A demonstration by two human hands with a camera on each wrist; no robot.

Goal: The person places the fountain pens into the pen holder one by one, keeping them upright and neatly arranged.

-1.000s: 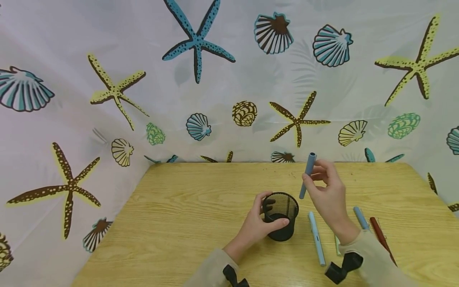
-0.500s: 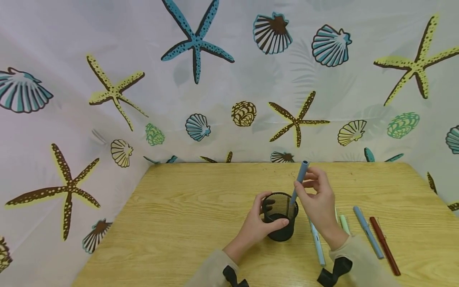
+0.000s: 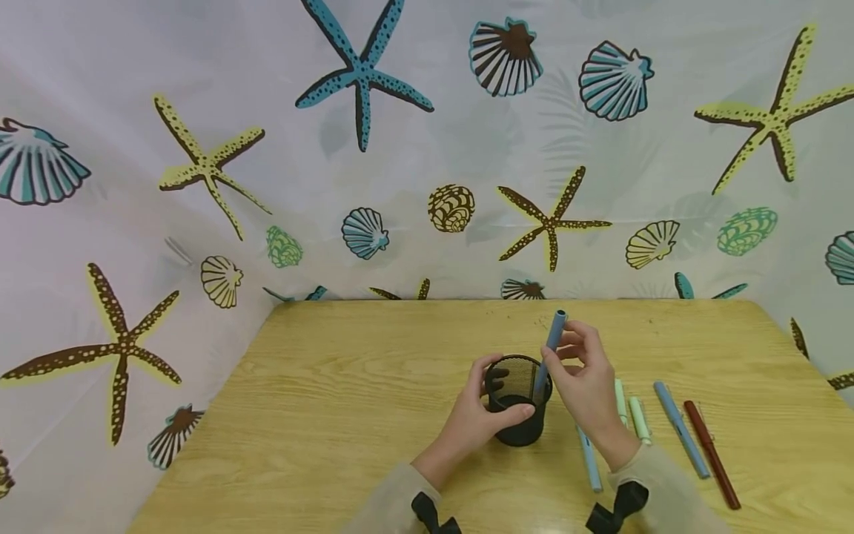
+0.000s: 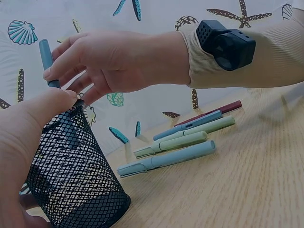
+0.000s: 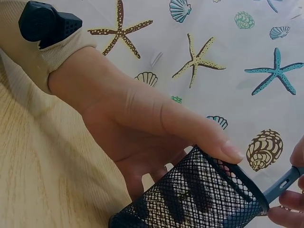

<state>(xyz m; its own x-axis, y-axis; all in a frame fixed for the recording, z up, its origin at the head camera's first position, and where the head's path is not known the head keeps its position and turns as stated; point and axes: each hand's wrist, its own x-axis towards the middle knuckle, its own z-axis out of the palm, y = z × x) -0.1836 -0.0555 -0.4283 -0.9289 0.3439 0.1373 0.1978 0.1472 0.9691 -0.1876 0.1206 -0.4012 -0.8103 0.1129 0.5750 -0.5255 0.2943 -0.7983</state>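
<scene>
My left hand grips a black mesh pen cup from its left side, thumb across the front and fingers behind. The cup stands on the wooden table. Above the cup's right rim, my right hand pinches a blue pen between thumb and fingers. The pen is tilted, with its lower part inside the cup. Through the mesh in the left wrist view, that lower part shows dimly. In the right wrist view, the pen crosses the rim beside the fingers.
Right of the cup, several pens lie on the table: a light blue one partly under the right hand, two light green ones, a blue one and a dark red one. A patterned cloth hangs behind.
My right hand has moved left and down, bringing the blue pen from beside the cup into its mouth. The left hand keeps its grip on the cup.
</scene>
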